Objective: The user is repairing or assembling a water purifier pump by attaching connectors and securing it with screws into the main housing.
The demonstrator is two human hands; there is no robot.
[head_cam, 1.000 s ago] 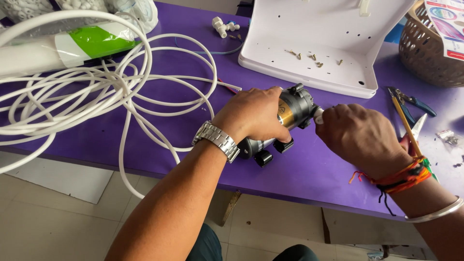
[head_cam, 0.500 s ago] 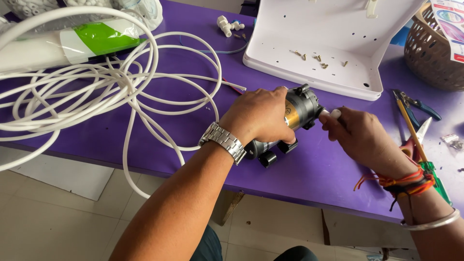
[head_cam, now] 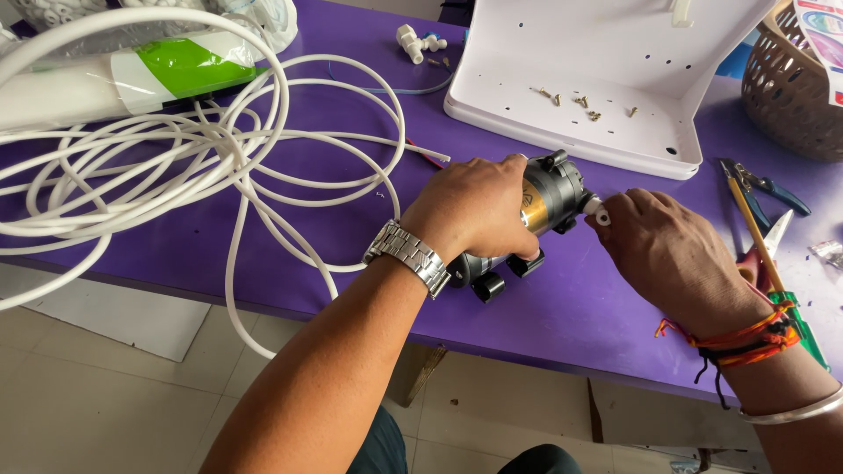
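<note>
Underneath, purple table (head_cam: 290,263) over pale tiled floor (head_cam: 105,412), white tubing (head_cam: 176,149) sprawled.

1. A white cylindrical cartridge (head_cam: 105,88) lies on its side at the far left of the purple table (head_cam: 562,325), partly under loops of white tubing; a bright green label (head_cam: 189,66) wraps around its right end.
2. A gold label (head_cam: 533,206) bands the dark pump body at the table's middle, half covered by the left hand (head_cam: 474,211).
3. A printed card or package (head_cam: 821,39), white with pink and blue patches, stands in the brown basket (head_cam: 786,105) at the far right corner.
</note>
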